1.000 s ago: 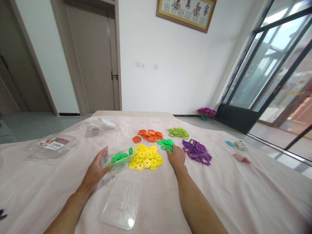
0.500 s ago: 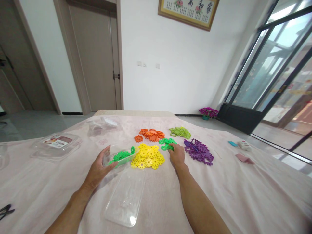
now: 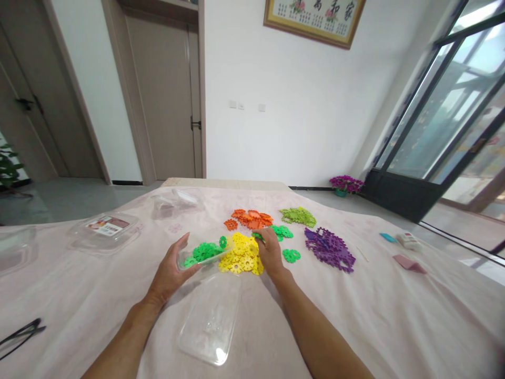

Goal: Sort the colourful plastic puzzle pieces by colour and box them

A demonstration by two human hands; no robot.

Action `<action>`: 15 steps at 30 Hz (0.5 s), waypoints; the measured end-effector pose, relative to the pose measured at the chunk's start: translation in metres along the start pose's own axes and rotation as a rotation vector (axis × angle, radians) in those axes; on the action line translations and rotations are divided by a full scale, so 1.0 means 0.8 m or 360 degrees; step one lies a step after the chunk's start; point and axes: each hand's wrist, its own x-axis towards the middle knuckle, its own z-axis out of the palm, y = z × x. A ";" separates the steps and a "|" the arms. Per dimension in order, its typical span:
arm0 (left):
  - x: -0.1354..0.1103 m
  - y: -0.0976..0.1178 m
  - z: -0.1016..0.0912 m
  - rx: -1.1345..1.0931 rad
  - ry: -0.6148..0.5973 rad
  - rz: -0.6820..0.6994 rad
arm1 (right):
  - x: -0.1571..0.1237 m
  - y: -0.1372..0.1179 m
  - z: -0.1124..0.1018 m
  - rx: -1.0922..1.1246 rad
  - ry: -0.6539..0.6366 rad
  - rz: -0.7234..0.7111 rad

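My left hand (image 3: 172, 268) grips the near-left end of a clear plastic box (image 3: 215, 259), which holds a heap of green flower-shaped plastic pieces (image 3: 205, 251). One green piece leans upright at its right end. Over the yellow pieces (image 3: 241, 255), my right hand (image 3: 269, 250) pinches a green flower-shaped piece (image 3: 258, 236), largely covered by the fingers. To its right, more green pieces (image 3: 291, 256) lie on the cloth, with others just behind the hand. A clear lid (image 3: 211, 321) rests flat in front of the box.
Orange pieces (image 3: 252, 218), light-green pieces (image 3: 298, 216) and purple pieces (image 3: 329, 249) lie in piles on the pink tablecloth (image 3: 355, 326). Clear containers (image 3: 104, 231) stand on the left, with black-framed glasses (image 3: 23, 334) nearer. A small white box (image 3: 408, 241) and pink cloth (image 3: 409, 263) lie right.
My right hand has lifted away from the green pile and moved left toward the box, carrying a green piece. A green piece now lies nearer, apart from that pile. My left hand keeps its grip.
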 end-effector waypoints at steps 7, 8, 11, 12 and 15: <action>0.001 0.013 -0.003 0.0043 0.0013 0.0044 | 0.009 -0.094 0.054 0.0400 -0.0309 -0.0320; 0.001 0.015 -0.003 0.0042 0.0016 0.0044 | 0.011 -0.099 0.060 0.0396 -0.0375 -0.0350; 0.000 0.015 -0.003 0.0043 0.0023 0.0044 | 0.016 -0.098 0.071 0.0326 -0.0478 -0.0402; 0.000 0.015 -0.003 0.0044 0.0018 0.0041 | 0.016 -0.093 0.070 0.0290 -0.0452 -0.0383; 0.001 0.011 -0.002 0.0036 0.0003 0.0026 | 0.017 -0.063 0.054 0.0135 -0.0304 -0.0246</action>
